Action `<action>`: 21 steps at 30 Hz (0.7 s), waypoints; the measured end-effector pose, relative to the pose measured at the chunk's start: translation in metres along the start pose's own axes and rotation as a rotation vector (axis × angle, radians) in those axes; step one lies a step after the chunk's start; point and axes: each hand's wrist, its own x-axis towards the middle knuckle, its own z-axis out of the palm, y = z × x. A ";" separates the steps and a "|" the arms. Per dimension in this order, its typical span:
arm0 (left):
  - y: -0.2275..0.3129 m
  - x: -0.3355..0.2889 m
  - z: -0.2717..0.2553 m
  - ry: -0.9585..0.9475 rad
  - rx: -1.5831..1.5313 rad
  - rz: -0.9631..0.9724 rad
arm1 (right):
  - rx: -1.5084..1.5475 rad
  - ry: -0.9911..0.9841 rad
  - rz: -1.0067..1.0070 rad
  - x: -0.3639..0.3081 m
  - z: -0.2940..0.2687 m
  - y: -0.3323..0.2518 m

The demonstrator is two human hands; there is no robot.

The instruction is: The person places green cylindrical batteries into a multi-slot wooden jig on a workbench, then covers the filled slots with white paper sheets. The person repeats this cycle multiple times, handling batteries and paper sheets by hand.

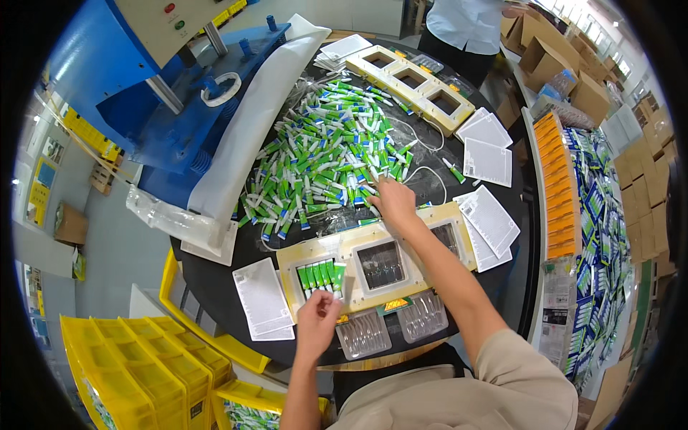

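Observation:
My left hand (320, 315) is closed, its fingertips pinching a small green squeeze tube (339, 275) at the right end of a row. The other green tubes (313, 274) of that row stand side by side in the left opening of the near cream-coloured frame (353, 252). Across the frame reaches my right arm. At the near edge of a big heap of green, white and blue tubes (322, 147), my right hand (392, 202) has its thumb and fingers bent around a tube, partly hidden. Clear plastic trays show in the frame's middle and right openings.
Clear blister trays (364, 334) and white printed cards (263, 297) lie around the near frame. A second three-opening frame (412, 82) sits across the round black table. Left stand a blue press (165, 93) and yellow crates (136, 365). A person (464, 29) stands opposite.

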 end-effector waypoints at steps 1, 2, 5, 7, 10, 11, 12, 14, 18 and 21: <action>-0.002 0.001 0.009 -0.018 0.039 0.025 | -0.012 -0.032 0.074 0.012 0.013 0.002; -0.003 0.004 0.018 -0.034 0.076 0.048 | -0.038 0.004 0.017 0.012 0.025 0.008; -0.006 0.013 0.043 0.071 0.406 0.198 | -0.183 0.086 -0.109 0.011 0.050 0.019; -0.006 0.015 0.060 0.169 0.645 0.270 | -0.233 0.128 -0.166 0.005 0.055 0.021; -0.004 0.018 0.074 0.184 0.807 0.302 | -0.090 0.167 -0.222 0.005 0.039 0.026; -0.004 0.018 0.079 0.190 0.809 0.288 | -0.016 0.166 -0.255 0.003 0.029 0.027; -0.003 0.018 0.082 0.194 0.817 0.260 | 0.058 0.164 -0.290 -0.001 0.019 0.028; -0.003 0.019 0.088 0.235 0.780 0.258 | 0.242 0.276 -0.261 -0.024 -0.003 0.029; -0.005 0.023 0.093 0.291 0.726 0.148 | 0.237 0.242 -0.344 -0.118 -0.029 0.030; -0.007 0.024 0.093 0.305 0.733 0.119 | 0.297 0.249 -0.467 -0.157 -0.015 0.016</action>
